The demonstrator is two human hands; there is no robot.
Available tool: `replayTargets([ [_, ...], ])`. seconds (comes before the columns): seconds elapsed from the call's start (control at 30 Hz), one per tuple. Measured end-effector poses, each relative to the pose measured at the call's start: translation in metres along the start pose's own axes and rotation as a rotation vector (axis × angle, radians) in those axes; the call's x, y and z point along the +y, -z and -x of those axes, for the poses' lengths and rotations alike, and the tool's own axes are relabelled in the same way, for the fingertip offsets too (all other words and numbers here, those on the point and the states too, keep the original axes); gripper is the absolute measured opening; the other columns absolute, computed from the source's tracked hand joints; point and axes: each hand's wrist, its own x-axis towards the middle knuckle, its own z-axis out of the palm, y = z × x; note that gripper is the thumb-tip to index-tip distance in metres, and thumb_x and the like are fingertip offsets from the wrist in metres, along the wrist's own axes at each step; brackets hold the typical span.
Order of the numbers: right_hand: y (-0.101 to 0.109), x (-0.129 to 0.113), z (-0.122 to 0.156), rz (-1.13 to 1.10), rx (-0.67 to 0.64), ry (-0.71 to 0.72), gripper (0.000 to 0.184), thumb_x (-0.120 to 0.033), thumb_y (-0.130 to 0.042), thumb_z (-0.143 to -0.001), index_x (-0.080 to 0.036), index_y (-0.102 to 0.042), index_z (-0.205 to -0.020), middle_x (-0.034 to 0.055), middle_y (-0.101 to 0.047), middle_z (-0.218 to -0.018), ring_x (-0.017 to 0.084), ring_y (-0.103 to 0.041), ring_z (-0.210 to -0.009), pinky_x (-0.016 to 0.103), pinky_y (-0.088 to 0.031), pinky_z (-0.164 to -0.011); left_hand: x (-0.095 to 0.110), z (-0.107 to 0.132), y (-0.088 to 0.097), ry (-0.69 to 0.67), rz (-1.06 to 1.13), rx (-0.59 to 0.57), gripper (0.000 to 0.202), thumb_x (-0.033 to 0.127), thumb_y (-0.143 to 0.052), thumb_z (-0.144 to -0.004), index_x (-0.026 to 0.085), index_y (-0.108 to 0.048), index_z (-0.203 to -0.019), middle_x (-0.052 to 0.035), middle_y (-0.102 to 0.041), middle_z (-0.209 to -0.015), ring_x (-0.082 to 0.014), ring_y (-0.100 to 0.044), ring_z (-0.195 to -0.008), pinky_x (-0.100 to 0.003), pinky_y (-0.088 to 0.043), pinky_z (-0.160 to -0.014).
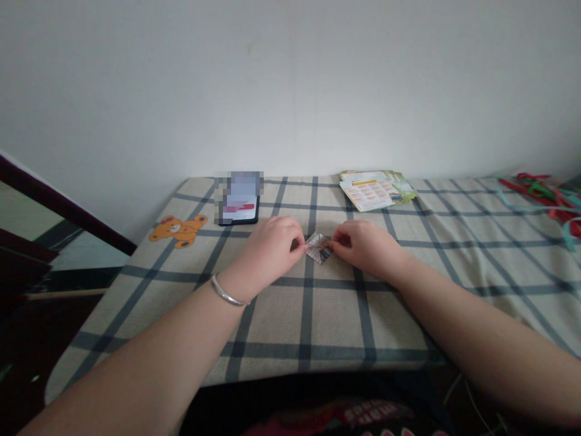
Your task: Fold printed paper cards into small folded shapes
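A small folded piece of printed paper (318, 247) lies on the checked tablecloth (318, 309) near the middle of the table. My left hand (267, 248), with a silver bangle on its wrist, pinches the paper's left edge with closed fingers. On the other side, my right hand (365, 245) pinches the right edge, fingers curled. Both hands rest on the cloth.
A phone (239, 203) lies face up at the back left, beside a bear print (178, 230) on the cloth. A stack of printed leaflets (374, 189) sits at the back centre. Red and green ribbons (549, 197) lie at the far right. A wall stands behind the table.
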Motion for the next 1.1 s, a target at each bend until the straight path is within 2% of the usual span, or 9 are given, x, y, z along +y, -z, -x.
replayTargets([
  [0.17,0.000,0.000,-0.003,-0.042,-0.058,-0.028,0.020,-0.023,-0.051,-0.086,-0.018,-0.062,-0.070,0.0020,-0.064,-0.065,0.012,-0.051,-0.056,0.025,-0.029,-0.051,-0.004,0.000,-0.007,0.057,0.076,0.043,0.012,0.020,-0.064,-0.082,0.017,-0.067,-0.071,-0.0042,-0.064,-0.091,-0.0198,-0.056,-0.093,-0.037,-0.046,-0.088],
  [0.3,-0.002,0.001,-0.003,-0.047,-0.046,-0.036,0.018,-0.024,-0.052,-0.085,-0.018,-0.061,-0.069,0.0016,-0.063,-0.065,0.012,-0.050,-0.056,0.026,-0.029,-0.051,-0.006,-0.002,-0.010,0.028,0.075,0.076,0.015,0.025,-0.067,-0.081,0.018,-0.067,-0.068,-0.0029,-0.065,-0.087,-0.0209,-0.054,-0.095,-0.040,-0.043,-0.094],
  [0.47,-0.006,0.004,-0.002,-0.070,0.067,0.103,0.018,-0.022,-0.053,-0.084,-0.018,-0.059,-0.069,0.0030,-0.062,-0.074,0.014,-0.053,-0.069,0.025,-0.037,-0.063,-0.005,-0.004,-0.011,-0.014,0.141,0.122,0.013,0.022,-0.065,-0.083,0.018,-0.066,-0.070,-0.0032,-0.067,-0.097,-0.0187,-0.057,-0.099,-0.038,-0.045,-0.095],
  [0.53,-0.007,0.005,-0.002,-0.060,0.093,0.143,0.016,-0.021,-0.053,-0.084,-0.017,-0.060,-0.070,0.0039,-0.062,-0.077,0.015,-0.054,-0.075,0.026,-0.038,-0.069,-0.004,-0.005,-0.013,-0.026,0.161,0.116,0.013,0.021,-0.065,-0.083,0.018,-0.066,-0.070,-0.0022,-0.069,-0.095,-0.0185,-0.058,-0.099,-0.038,-0.045,-0.097],
  [0.63,-0.006,0.006,-0.003,-0.069,0.099,0.159,0.015,-0.023,-0.054,-0.086,-0.017,-0.061,-0.073,0.0041,-0.061,-0.078,0.015,-0.054,-0.075,0.026,-0.039,-0.069,-0.006,-0.005,-0.015,-0.020,0.172,0.096,0.012,0.022,-0.066,-0.082,0.020,-0.066,-0.070,-0.0006,-0.071,-0.089,-0.0204,-0.059,-0.102,-0.041,-0.044,-0.100],
  [0.73,-0.004,0.004,-0.002,-0.101,0.101,0.218,0.019,-0.026,-0.053,-0.090,-0.016,-0.063,-0.077,0.0043,-0.062,-0.080,0.015,-0.054,-0.077,0.026,-0.039,-0.071,-0.007,-0.005,-0.014,-0.021,0.206,0.065,0.012,0.022,-0.066,-0.083,0.021,-0.069,-0.071,0.0002,-0.073,-0.092,-0.0221,-0.057,-0.112,-0.044,-0.041,-0.104],
  [0.83,-0.002,0.001,0.000,-0.100,0.091,0.258,0.021,-0.024,-0.050,-0.091,-0.016,-0.066,-0.080,0.0046,-0.064,-0.080,0.015,-0.055,-0.081,0.026,-0.039,-0.074,-0.006,-0.006,-0.011,-0.061,0.249,0.019,0.013,0.021,-0.065,-0.084,0.022,-0.072,-0.073,0.0007,-0.074,-0.095,-0.0212,-0.057,-0.113,-0.045,-0.038,-0.108],
  [0.93,0.000,-0.001,0.002,-0.082,0.074,0.203,0.021,-0.024,-0.052,-0.089,-0.017,-0.068,-0.079,0.0040,-0.065,-0.077,0.015,-0.056,-0.074,0.026,-0.038,-0.068,-0.005,-0.006,-0.010,-0.083,0.263,0.005,0.010,0.021,-0.067,-0.083,0.023,-0.073,-0.076,0.0008,-0.074,-0.096,-0.0209,-0.058,-0.112,-0.045,-0.039,-0.107],
  [1.1,0.001,-0.003,0.003,-0.131,0.070,0.118,0.018,-0.025,-0.055,-0.087,-0.018,-0.070,-0.078,0.0019,-0.068,-0.072,0.013,-0.057,-0.064,0.024,-0.036,-0.060,-0.003,-0.006,-0.012,-0.092,0.269,0.024,0.010,0.022,-0.067,-0.083,0.023,-0.072,-0.073,0.0013,-0.073,-0.085,-0.0189,-0.062,-0.100,-0.044,-0.042,-0.104],
])
